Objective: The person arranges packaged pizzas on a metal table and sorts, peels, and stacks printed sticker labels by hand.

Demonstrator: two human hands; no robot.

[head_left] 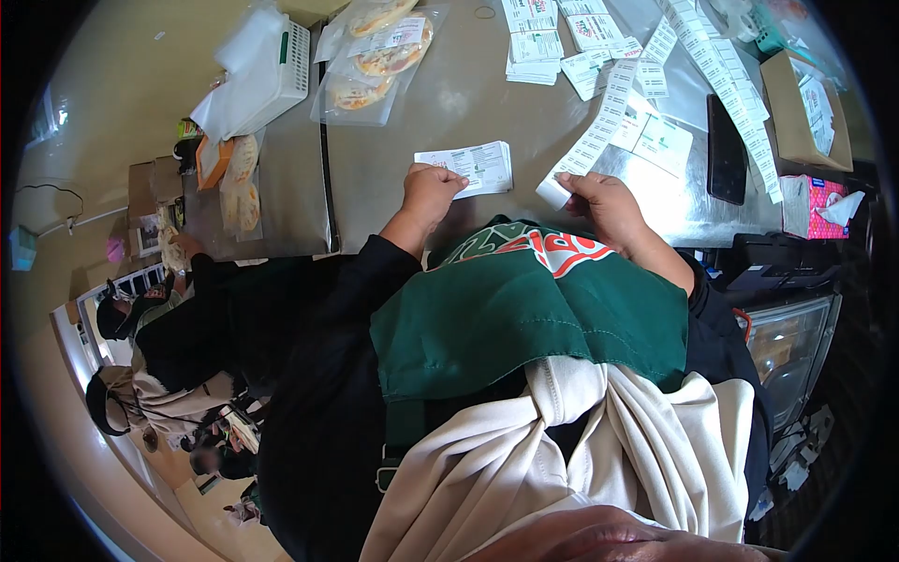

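My left hand point(429, 192) rests on the steel table point(449, 94) with its fingers closed on the near edge of a small stack of printed labels point(476, 167). My right hand point(599, 201) pinches the near end of a long white label strip point(599, 131) that runs away across the table to the upper right. Both hands sit close to the table's front edge, just above my green apron point(524, 309).
Bagged flatbreads point(379, 56) lie at the back left beside a white basket point(272, 70). More label stacks point(534, 37) and strips point(721, 84), a black phone point(726, 150), a cardboard box point(805, 108) and a tissue box point(815, 204) sit right. Other people work at left point(178, 309).
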